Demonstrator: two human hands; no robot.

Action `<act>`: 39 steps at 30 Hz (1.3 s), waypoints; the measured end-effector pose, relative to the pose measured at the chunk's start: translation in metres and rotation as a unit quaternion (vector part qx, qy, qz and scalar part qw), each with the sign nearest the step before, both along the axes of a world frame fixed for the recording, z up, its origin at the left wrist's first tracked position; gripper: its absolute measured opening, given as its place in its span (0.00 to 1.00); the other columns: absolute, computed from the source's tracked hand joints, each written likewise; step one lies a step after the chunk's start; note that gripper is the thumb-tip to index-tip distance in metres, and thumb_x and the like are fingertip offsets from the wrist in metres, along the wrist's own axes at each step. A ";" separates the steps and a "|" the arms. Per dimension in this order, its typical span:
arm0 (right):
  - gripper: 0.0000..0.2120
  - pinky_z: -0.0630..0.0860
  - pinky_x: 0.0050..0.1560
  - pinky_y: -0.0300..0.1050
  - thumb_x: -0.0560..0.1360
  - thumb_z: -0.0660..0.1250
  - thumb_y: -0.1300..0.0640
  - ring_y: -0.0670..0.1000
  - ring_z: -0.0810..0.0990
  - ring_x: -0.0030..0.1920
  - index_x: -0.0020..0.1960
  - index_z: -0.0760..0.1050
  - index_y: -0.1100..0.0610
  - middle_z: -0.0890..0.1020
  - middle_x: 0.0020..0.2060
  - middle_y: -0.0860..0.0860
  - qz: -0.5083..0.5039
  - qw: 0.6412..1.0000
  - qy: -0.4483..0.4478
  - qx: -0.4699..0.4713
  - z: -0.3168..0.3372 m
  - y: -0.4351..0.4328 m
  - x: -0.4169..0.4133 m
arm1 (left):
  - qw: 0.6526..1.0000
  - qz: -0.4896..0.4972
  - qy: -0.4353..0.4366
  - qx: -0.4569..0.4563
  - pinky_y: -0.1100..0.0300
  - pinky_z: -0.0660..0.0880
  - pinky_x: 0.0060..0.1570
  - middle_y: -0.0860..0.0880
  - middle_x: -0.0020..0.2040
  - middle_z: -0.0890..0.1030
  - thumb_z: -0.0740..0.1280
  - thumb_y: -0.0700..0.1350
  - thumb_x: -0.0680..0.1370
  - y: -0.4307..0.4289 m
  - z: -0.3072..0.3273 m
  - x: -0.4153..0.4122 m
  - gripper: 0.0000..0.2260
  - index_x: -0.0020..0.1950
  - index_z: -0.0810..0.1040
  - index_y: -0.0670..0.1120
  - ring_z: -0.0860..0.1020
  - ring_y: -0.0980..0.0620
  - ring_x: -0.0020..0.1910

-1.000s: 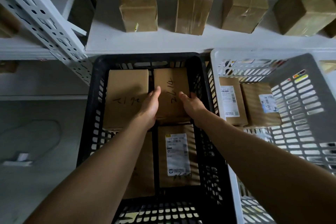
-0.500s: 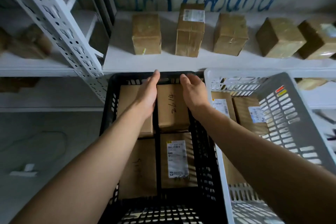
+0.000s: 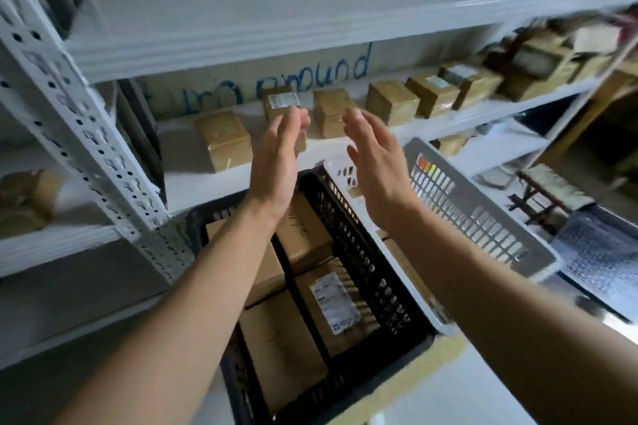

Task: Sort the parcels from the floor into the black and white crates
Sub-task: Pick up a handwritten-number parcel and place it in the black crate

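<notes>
My left hand (image 3: 278, 155) and my right hand (image 3: 378, 162) are raised above the crates, palms facing each other, fingers straight, holding nothing. Below them the black crate (image 3: 366, 262) holds several brown cardboard parcels; one (image 3: 331, 307) carries a white label, another (image 3: 303, 235) has handwriting. To its right the white crate (image 3: 480, 214) is tilted in view, with parcels inside mostly hidden by my right arm. Beyond my fingertips a row of brown parcels stands on the shelf, among them a labelled one (image 3: 281, 102) and a plain one (image 3: 224, 140).
A white metal rack with a perforated upright (image 3: 86, 145) stands at left, and its shelf (image 3: 193, 179) runs behind the crates. More boxes (image 3: 538, 65) crowd the shelf at far right. A dark mesh object (image 3: 600, 252) lies on the floor at right.
Both hands let go of the handwritten parcel in the black crate and rose up to shelf height. The view tilted up and swung right.
</notes>
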State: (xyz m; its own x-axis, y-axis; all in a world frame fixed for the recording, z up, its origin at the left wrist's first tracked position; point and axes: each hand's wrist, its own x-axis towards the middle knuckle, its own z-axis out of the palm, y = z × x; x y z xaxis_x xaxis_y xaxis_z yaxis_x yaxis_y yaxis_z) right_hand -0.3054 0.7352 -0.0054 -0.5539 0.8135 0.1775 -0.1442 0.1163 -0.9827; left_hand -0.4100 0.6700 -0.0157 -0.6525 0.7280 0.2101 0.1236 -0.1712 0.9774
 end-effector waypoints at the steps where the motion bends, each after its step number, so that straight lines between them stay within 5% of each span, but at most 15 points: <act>1: 0.09 0.70 0.52 0.30 0.81 0.57 0.53 0.34 0.76 0.51 0.58 0.73 0.50 0.77 0.48 0.38 -0.016 1.000 0.009 -0.001 0.003 -0.010 0.010 | 0.999 -0.029 0.016 0.007 0.62 0.68 0.63 0.55 0.58 0.79 0.53 0.60 0.77 -0.008 0.006 0.008 0.20 0.59 0.76 0.52 0.75 0.61 0.61; 5: 0.13 0.71 0.50 0.28 0.81 0.58 0.53 0.34 0.76 0.52 0.63 0.73 0.54 0.77 0.50 0.38 -0.106 0.994 0.010 0.014 0.010 -0.048 0.064 | 0.987 -0.155 0.014 0.028 0.72 0.70 0.53 0.54 0.57 0.79 0.54 0.58 0.80 -0.029 0.013 0.054 0.17 0.57 0.76 0.51 0.77 0.67 0.55; 12: 0.14 0.74 0.49 0.27 0.81 0.58 0.55 0.38 0.78 0.52 0.64 0.73 0.59 0.79 0.52 0.46 -0.312 0.949 -0.035 0.020 0.018 -0.113 0.209 | 0.927 -0.373 -0.027 0.029 0.62 0.69 0.60 0.50 0.57 0.80 0.55 0.61 0.77 -0.039 0.012 0.190 0.18 0.55 0.77 0.52 0.77 0.57 0.61; 18: 0.10 0.72 0.47 0.25 0.81 0.57 0.53 0.32 0.77 0.49 0.60 0.71 0.52 0.77 0.50 0.39 -0.459 0.886 -0.064 0.006 0.016 -0.178 0.326 | 0.859 -0.510 -0.047 0.008 0.66 0.69 0.55 0.52 0.58 0.80 0.54 0.60 0.76 -0.071 0.009 0.307 0.20 0.59 0.75 0.51 0.76 0.59 0.60; 24: 0.15 0.71 0.50 0.23 0.81 0.57 0.55 0.31 0.75 0.49 0.65 0.70 0.59 0.76 0.49 0.39 -0.544 0.836 -0.066 -0.015 -0.001 -0.247 0.422 | 0.812 -0.581 -0.050 -0.012 0.67 0.68 0.57 0.49 0.62 0.78 0.53 0.54 0.82 -0.113 -0.006 0.409 0.21 0.66 0.72 0.43 0.75 0.59 0.62; 29: 0.19 0.70 0.53 0.23 0.81 0.56 0.54 0.33 0.74 0.52 0.69 0.67 0.61 0.75 0.53 0.41 -0.574 0.816 -0.062 -0.032 -0.018 -0.296 0.500 | 0.787 -0.614 -0.051 -0.029 0.61 0.67 0.64 0.49 0.59 0.78 0.52 0.52 0.83 -0.155 -0.012 0.487 0.17 0.63 0.73 0.43 0.75 0.59 0.60; 39: 0.14 0.69 0.58 0.30 0.81 0.58 0.55 0.36 0.75 0.53 0.64 0.71 0.59 0.77 0.51 0.42 -0.589 0.802 0.001 -0.100 -0.063 -0.348 0.635 | 0.790 -0.603 -0.066 -0.092 0.54 0.65 0.68 0.49 0.57 0.78 0.50 0.48 0.84 -0.208 -0.043 0.617 0.16 0.60 0.73 0.43 0.76 0.58 0.59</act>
